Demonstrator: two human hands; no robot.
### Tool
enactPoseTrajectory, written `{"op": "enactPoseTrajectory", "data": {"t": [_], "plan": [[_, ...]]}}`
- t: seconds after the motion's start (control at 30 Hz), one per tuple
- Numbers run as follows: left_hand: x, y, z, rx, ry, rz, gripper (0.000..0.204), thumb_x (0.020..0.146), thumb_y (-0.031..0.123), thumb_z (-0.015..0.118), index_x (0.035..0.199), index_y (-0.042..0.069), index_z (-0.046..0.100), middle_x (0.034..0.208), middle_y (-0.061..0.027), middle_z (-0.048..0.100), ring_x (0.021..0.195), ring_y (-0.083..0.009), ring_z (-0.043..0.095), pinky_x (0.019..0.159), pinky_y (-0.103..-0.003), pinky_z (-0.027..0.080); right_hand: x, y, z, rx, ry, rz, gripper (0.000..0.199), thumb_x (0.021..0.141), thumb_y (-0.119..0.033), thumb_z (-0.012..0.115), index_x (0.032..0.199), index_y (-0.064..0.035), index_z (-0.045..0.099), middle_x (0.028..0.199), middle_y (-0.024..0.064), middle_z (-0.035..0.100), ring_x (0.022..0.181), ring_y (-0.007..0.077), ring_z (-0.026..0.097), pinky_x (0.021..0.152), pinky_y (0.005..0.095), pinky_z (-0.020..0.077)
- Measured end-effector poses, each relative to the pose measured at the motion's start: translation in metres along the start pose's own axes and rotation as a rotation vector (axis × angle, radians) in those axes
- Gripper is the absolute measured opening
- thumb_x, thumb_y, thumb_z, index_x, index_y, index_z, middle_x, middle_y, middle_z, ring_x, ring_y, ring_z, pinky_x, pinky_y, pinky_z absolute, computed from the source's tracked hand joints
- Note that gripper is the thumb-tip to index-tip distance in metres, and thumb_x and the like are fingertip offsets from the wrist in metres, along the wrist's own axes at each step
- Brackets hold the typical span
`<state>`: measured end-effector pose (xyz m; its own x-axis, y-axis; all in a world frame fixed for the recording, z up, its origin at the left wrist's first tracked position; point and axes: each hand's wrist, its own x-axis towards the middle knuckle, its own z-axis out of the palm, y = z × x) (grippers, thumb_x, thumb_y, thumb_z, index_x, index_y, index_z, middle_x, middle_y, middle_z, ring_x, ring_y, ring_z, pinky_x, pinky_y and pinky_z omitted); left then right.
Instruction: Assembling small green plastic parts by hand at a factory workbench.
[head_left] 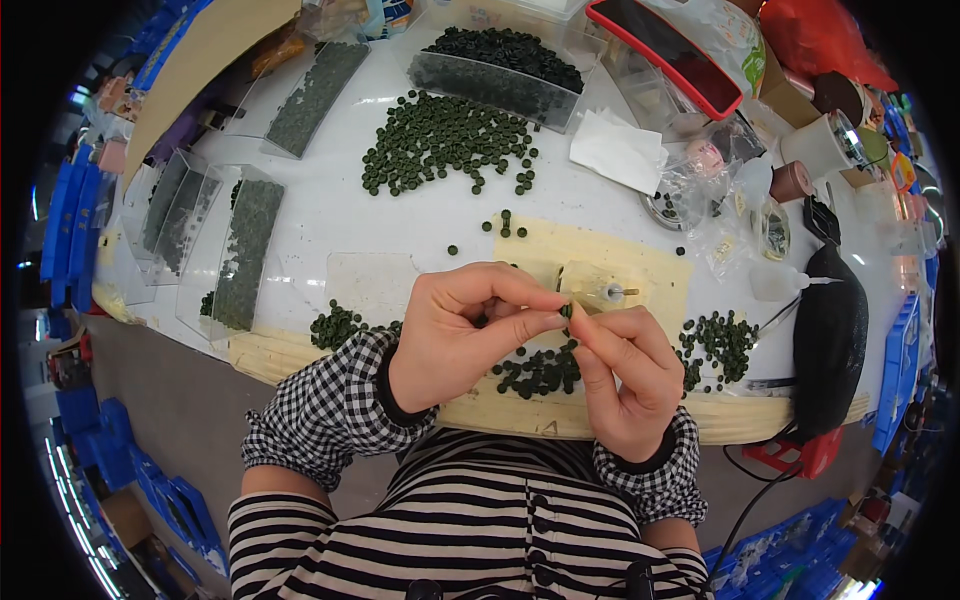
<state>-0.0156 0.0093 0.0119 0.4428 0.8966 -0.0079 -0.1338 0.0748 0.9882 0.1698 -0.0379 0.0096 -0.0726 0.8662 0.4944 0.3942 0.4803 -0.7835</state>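
My left hand (455, 335) and my right hand (630, 375) meet over the near part of the table. Thumb and forefinger of the left pinch a small dark green round piece (566, 311), and the right fingertips close on its other side. Fingers cover most of it. Just beyond them, a small clear fixture with a metal pin (614, 292) sits on a yellowish sheet (655, 258). Loose green pieces (540, 374) lie beneath and between the hands. More small heaps flank them, one by the left wrist (338, 326) and one right of the right hand (722, 345).
A wide spread of green pieces (445, 145) lies farther back, before a clear bin (495, 88) of them. Clear boxes (247, 255) stand at left. A white tissue (618, 150), a red-edged phone (670, 55), a white squeeze bottle (778, 283) and a black bundle (830, 340) occupy the right.
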Motion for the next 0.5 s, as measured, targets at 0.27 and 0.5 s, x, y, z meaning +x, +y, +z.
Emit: {"op": "enactPoseTrajectory", "data": {"t": [0.27, 0.5], "plan": [[0.002, -0.009, 0.002, -0.074, 0.018, 0.079, 0.017, 0.085, -0.003, 0.069, 0.101, 0.002, 0.071, 0.081, 0.0026, 0.064, 0.060, 0.0014, 0.042, 0.054, -0.015, 0.033, 0.000, 0.001, -0.002, 0.018, -0.017, 0.004, 0.038, 0.077, 0.006, 0.071, 0.114, -0.0027, 0.069, 0.084, 0.0077, 0.062, 0.072, 0.0176, 0.057, 0.062, 0.0254, 0.0461], [0.003, -0.008, 0.000, 0.082, 0.006, 0.214, 0.019, 0.084, -0.007, 0.066, 0.100, 0.002, 0.072, 0.089, -0.0062, 0.068, 0.066, -0.0034, 0.053, 0.059, -0.017, 0.042, -0.001, -0.002, -0.002, 0.026, -0.049, 0.041, 0.038, 0.077, 0.007, 0.070, 0.114, -0.0015, 0.069, 0.083, 0.0077, 0.060, 0.071, 0.0176, 0.056, 0.061, 0.0250, 0.0459]]}}
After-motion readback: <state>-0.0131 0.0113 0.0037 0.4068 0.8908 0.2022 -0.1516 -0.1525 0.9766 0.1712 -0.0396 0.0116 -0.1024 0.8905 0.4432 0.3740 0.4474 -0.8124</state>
